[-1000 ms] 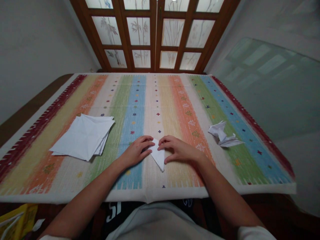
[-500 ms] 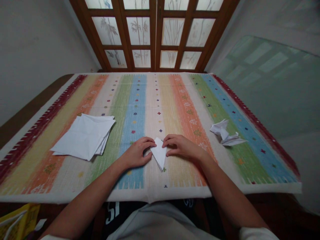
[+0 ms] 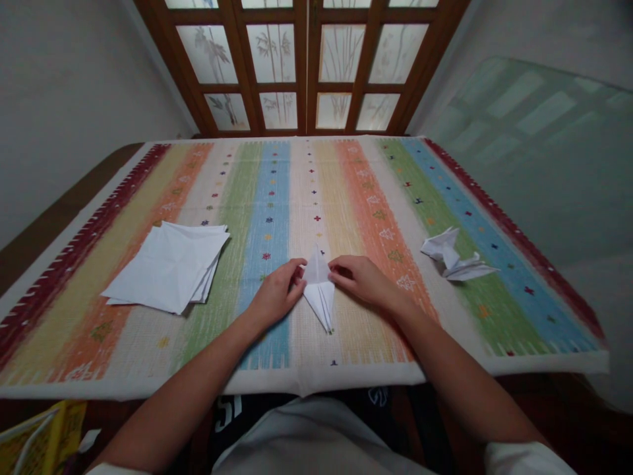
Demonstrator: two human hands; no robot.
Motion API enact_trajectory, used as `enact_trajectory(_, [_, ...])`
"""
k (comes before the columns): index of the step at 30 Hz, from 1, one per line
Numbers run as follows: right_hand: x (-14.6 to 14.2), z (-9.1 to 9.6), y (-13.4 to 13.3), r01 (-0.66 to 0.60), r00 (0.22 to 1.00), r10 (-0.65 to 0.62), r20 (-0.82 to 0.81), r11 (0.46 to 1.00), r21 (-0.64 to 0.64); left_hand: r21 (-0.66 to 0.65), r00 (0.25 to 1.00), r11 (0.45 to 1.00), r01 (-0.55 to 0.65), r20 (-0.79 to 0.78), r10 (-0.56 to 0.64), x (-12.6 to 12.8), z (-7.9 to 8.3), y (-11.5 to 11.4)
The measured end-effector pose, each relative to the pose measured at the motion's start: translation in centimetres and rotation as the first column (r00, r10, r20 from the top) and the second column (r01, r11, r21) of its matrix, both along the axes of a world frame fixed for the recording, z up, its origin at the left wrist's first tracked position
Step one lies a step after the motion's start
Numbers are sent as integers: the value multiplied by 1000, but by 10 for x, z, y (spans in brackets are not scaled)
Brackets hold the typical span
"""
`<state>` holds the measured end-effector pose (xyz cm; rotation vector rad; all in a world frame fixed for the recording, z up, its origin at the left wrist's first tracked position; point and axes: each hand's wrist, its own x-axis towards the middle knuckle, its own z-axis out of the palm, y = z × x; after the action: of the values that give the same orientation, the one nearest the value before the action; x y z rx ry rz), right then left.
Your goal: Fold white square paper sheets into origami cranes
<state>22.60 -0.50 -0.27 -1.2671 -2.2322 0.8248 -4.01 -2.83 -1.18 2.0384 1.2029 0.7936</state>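
Observation:
A folded white paper piece (image 3: 319, 293) lies at the centre of the striped tablecloth (image 3: 356, 349), its long point aimed towards me and a narrower flap rising at the far end. My left hand (image 3: 275, 293) pinches its left side with the fingertips. My right hand (image 3: 363, 280) holds its right side the same way. A loose stack of white paper sheets (image 3: 165, 267) lies to the left, beyond reach of my fingers. A folded paper crane-like figure (image 3: 452, 256) rests to the right, apart from both hands.
The tablecloth has bright lengthwise stripes and a dark red border. A wooden-framed glass door with bamboo patterns (image 3: 301, 66) stands beyond the far edge. A large glass pane (image 3: 544, 152) leans at the right. A yellow bag (image 3: 44, 439) sits low on the left.
The paper's far end now stands up as a narrow point, with crease lines showing in the lower part. My hands have shifted closer to that end, and the whole view has tilted slightly.

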Motion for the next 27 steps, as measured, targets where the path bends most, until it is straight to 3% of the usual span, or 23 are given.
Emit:
enact_trajectory(4, [-9, -7, -2, 45, 997, -50, 63, 996, 74, 40, 998, 997, -60, 13, 59, 3, -6, 1])
enact_trajectory(9, [-10, -14, -2, 38, 999, -38, 8, 997, 74, 71, 994, 996, 50, -105, -42, 5, -5, -2])
enact_trajectory(13, [-12, -11, -3, 55, 997, -54, -47, 998, 6, 81, 993, 995, 52, -112, -43, 7, -3, -5])
enact_trajectory(20, [-20, 7, -12, -3, 926, -51, -373, 990, -142, -41, 998, 999, 15, 55, -12, 11, 13, -10])
enact_trajectory(23, [-23, 12, -18, -117, 880, 83, -467, 992, -45, -141, 982, 990, 8, 187, 18, 12, 18, -13])
enact_trajectory(27, [-26, 13, -23, -208, 899, 268, -347, 957, 200, -281, 941, 960, -9, 322, 103, 15, 15, -13])
